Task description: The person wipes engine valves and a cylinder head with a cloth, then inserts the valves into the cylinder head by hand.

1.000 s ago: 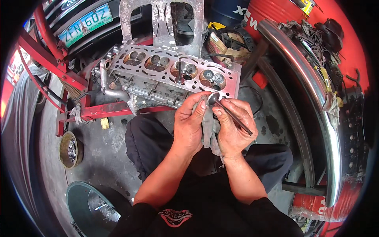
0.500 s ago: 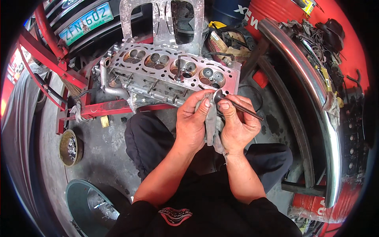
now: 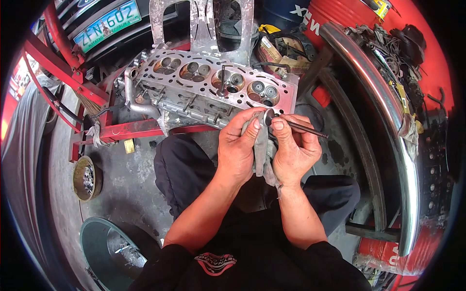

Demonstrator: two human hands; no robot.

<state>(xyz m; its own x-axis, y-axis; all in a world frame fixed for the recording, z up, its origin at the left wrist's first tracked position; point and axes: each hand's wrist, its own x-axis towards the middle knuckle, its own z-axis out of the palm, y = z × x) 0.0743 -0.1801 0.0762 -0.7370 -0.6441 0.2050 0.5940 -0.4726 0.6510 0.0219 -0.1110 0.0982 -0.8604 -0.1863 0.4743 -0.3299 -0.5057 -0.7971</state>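
Note:
My left hand (image 3: 237,145) is closed on a grey rag (image 3: 262,155), its thumb beside the round head of an engine valve (image 3: 313,130). My right hand (image 3: 294,151) grips that valve, its long dark stem angled toward the lower right, with part of the rag under my fingers. Just beyond both hands a silver cylinder head (image 3: 190,99) lies with its four chambers facing up. Another valve (image 3: 223,77) stands upright in one chamber.
A red steel stand (image 3: 121,130) and worn plastic chair (image 3: 204,29) lie behind the cylinder head. A curved chrome bumper (image 3: 403,169) runs along the right, near red drums (image 3: 320,14). A brass-coloured bowl (image 3: 97,186) and grey tub (image 3: 92,242) sit at left on the floor.
Both hands and the valve have shifted slightly rightward. The valve head has turned more edge-on, and its stem lies at a shallower slant than a second ago.

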